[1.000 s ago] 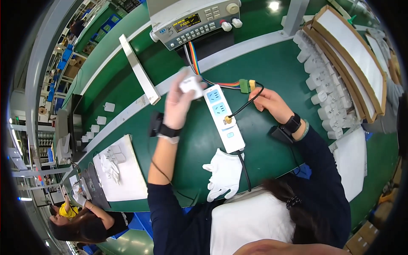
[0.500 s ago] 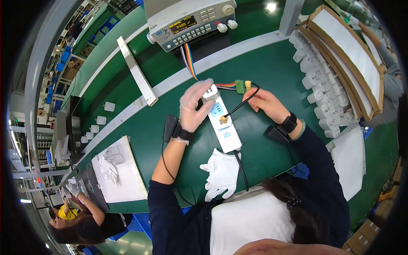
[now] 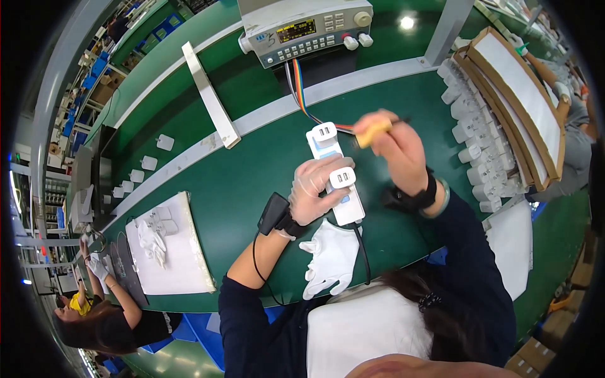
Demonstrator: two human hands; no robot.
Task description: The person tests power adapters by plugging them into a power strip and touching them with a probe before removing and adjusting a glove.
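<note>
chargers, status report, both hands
Left hand gripping white charger on power strip. Right hand lifted, holding yellow plug. Spare glove nearby.

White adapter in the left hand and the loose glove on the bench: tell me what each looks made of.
White adapter in the left hand: apparently hard moulded plastic, smooth, slightly glossy, with crisp edges and two dark slots. Loose glove: seemingly soft white fabric, matte, lying limp and creased on the green bench.

Dark navy sleeves, black wristbands, seemingly clear glove on left hand (image 3: 313, 196).
</note>
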